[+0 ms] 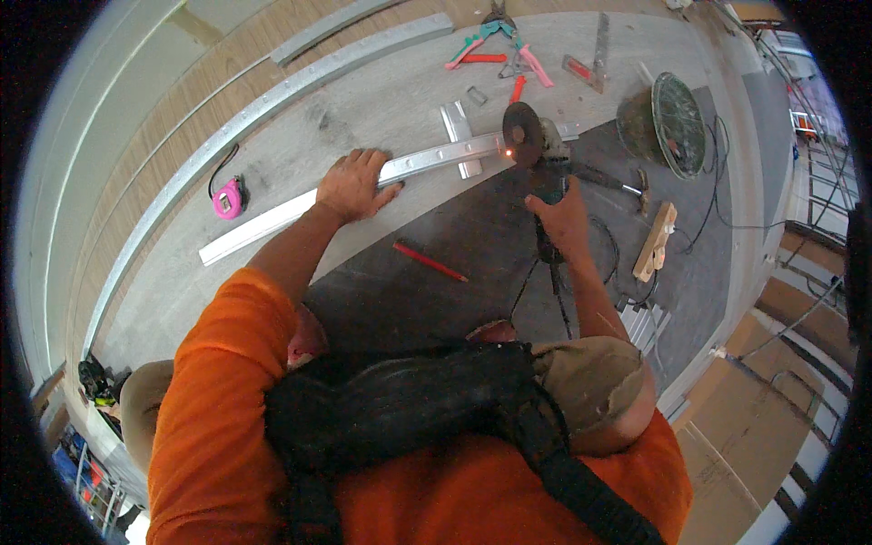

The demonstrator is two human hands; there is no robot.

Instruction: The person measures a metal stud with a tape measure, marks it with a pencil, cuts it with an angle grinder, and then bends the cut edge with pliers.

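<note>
A long galvanized metal profile (427, 163) lies slanting across the board in front of me. My left hand (352, 186) is closed over it left of its middle, the thumb along its near side. In my right hand (561, 222) is an angle grinder (548, 186), gripped by its dark body. The grinder's cutting disc (522, 134) stands upright at the profile's right part, and a bright orange spark glows where they meet. Under the profile, a short metal piece (460, 136) lies crosswise. A red pencil (430, 262) rests on the dark board nearer to me.
A pink tape measure (227, 198) lies at the left, near a long curved-looking metal profile (263, 109). Pliers-like snips (498, 32) lie at the far side. At the right are a bucket (677, 125), a hammer (640, 191), a wood block (655, 242) and loose black cables (718, 173).
</note>
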